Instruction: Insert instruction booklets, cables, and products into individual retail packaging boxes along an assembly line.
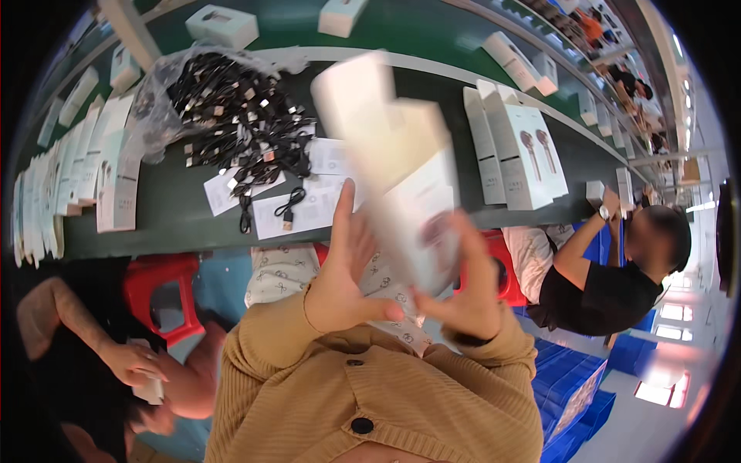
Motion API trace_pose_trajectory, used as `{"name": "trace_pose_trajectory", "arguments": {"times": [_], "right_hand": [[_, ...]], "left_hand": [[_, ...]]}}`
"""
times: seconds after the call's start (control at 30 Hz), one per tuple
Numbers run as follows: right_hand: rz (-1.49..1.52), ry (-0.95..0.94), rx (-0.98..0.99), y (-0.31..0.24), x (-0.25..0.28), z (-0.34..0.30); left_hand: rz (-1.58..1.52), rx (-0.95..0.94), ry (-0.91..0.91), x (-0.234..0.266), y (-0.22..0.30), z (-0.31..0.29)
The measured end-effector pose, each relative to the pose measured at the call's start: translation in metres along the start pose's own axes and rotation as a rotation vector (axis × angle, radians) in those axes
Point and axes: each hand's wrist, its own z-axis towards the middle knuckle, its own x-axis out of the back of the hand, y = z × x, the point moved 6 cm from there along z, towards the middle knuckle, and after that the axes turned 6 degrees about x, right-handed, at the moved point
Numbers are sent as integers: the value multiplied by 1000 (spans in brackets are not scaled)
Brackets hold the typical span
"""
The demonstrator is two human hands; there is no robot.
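Right of the black USB cable pile [239,108], the right hand [472,297] grips a blurred, open-flapped white carton [401,174]; the left hand [347,266] spreads wide. Carton readying seems underway; next probably calls for steadying its mouth.

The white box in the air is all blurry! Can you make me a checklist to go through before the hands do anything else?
1. Right hand has the white box: ok, its fingers are at the box's side.
2. Left hand is closed around the box: not ok, it is spread open beside it.
3. The box's top is shut: not ok, a flap looks raised.
4. We know what's inside the box: cannot tell, it's too blurred.
5. A small coiled black cable lies apart from the big cable pile: ok, it's on a paper leaflet.
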Motion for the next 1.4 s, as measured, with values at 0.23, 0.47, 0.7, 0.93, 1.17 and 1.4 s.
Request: {"name": "trace_pose_trajectory", "arguments": {"times": [0.23,0.47,0.7,0.93,1.17,1.4], "right_hand": [[-195,469,-208,44,204,3],[-540,224,-542,211,296,-19],[-688,323,-529,199,282,-20],[-946,83,328,50,81,3],[-776,-125,-39,170,29,50],[-694,55,-150,205,68,41]], "left_hand": [[230,68,122,28,24,0],[127,238,-14,-6,1,24],[288,86,178,38,26,11],[481,-132,686,106,85,-66],[1389,-251,1003,166,132,-72],[2145,-102,1554,216,191,-86]]}}
